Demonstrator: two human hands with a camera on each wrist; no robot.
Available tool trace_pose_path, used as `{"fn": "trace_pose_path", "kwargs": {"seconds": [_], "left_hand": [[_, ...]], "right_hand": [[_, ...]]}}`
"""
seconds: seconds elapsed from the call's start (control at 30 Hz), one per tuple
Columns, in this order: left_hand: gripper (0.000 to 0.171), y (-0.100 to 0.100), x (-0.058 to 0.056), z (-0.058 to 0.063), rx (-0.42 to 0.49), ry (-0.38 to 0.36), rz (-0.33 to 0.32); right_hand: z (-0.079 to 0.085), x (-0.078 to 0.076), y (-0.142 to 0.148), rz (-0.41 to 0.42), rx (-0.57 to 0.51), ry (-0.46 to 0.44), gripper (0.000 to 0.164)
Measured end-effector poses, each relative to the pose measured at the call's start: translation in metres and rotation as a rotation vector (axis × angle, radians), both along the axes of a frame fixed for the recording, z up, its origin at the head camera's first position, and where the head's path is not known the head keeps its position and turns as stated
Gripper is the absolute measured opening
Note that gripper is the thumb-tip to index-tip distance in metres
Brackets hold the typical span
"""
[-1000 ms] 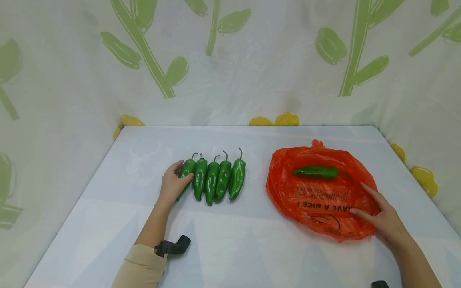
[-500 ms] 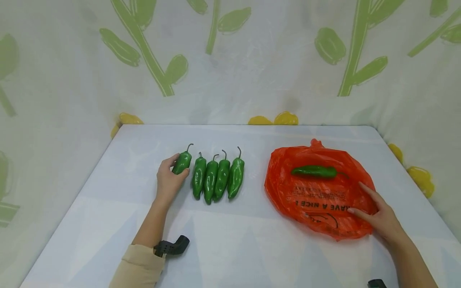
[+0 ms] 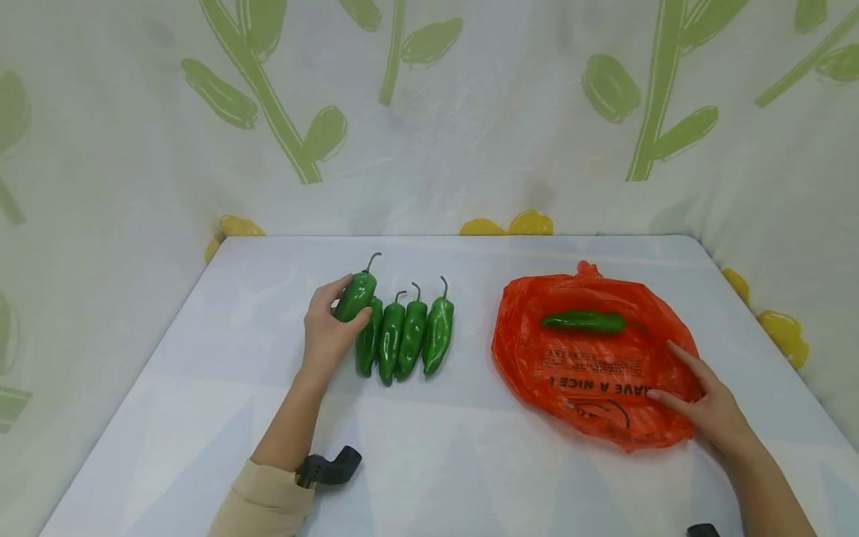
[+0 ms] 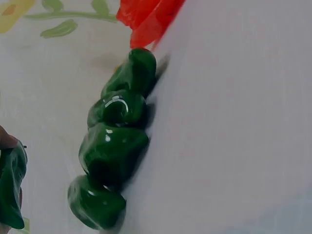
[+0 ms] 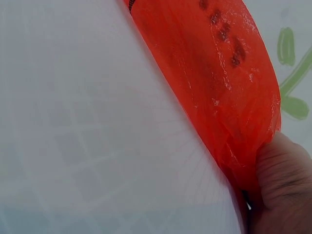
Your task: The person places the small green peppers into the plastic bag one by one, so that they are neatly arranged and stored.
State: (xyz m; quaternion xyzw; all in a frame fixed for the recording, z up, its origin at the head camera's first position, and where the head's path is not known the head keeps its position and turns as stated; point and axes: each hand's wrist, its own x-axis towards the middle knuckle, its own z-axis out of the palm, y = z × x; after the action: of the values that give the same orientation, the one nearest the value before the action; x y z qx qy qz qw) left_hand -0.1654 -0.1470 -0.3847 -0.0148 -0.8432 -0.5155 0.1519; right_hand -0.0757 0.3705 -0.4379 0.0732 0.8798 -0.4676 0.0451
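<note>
My left hand (image 3: pixel 330 328) pinches a glossy green chili pepper (image 3: pixel 356 294) between thumb and fingers, its stem pointing up and away. The held pepper overlaps the left end of a row of several green peppers (image 3: pixel 414 339) lying side by side, stems to the back. In the left wrist view, part of the held pepper (image 4: pixel 10 187) shows at the left edge, beside the row. Over on the right, my right hand (image 3: pixel 718 410) rests at the edge of a red plastic bag (image 3: pixel 597 418), thumb and index finger spread across it. One green pepper (image 3: pixel 584 321) lies sideways on the bag.
The bag and peppers are on a white table (image 3: pixel 429 462) with faint pale-blue shapes. Behind it hangs a pale cloth (image 3: pixel 490 134) printed with green leaves and yellow shapes. A black wrist camera (image 3: pixel 332 466) sits on the left wrist.
My left hand has lifted the leftmost pepper from the row, drawn it a little left and back, then moved it right over the row's left end. The right hand and bag stay nearly still.
</note>
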Motion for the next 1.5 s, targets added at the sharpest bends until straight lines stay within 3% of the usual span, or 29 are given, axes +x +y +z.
{"fn": "trace_pose_path", "kwargs": {"seconds": [0.27,0.43,0.6,0.97,1.2,1.5], "left_hand": [[0.056,0.024,-0.001,0.015,0.015,0.115,-0.087],[0.054,0.042,-0.002,0.021,0.003,0.149,-0.163],[0.054,0.061,-0.003,0.027,-0.007,0.135,-0.220],[0.052,0.110,-0.007,0.035,-0.045,0.181,-0.356],[0.052,0.137,-0.008,0.033,-0.040,0.185,-0.433],[0.053,0.173,-0.003,0.029,-0.032,0.132,-0.520]], "right_hand": [[0.000,0.001,0.000,0.002,0.020,-0.010,0.085],[0.000,0.003,0.000,0.006,0.008,-0.007,0.083],[-0.001,0.002,0.000,0.013,0.001,-0.012,0.083],[-0.001,0.000,0.001,0.023,0.025,0.003,0.080],[-0.002,0.000,0.001,0.018,0.033,0.006,0.081],[-0.001,0.001,0.001,0.019,0.050,-0.017,0.082]]}}
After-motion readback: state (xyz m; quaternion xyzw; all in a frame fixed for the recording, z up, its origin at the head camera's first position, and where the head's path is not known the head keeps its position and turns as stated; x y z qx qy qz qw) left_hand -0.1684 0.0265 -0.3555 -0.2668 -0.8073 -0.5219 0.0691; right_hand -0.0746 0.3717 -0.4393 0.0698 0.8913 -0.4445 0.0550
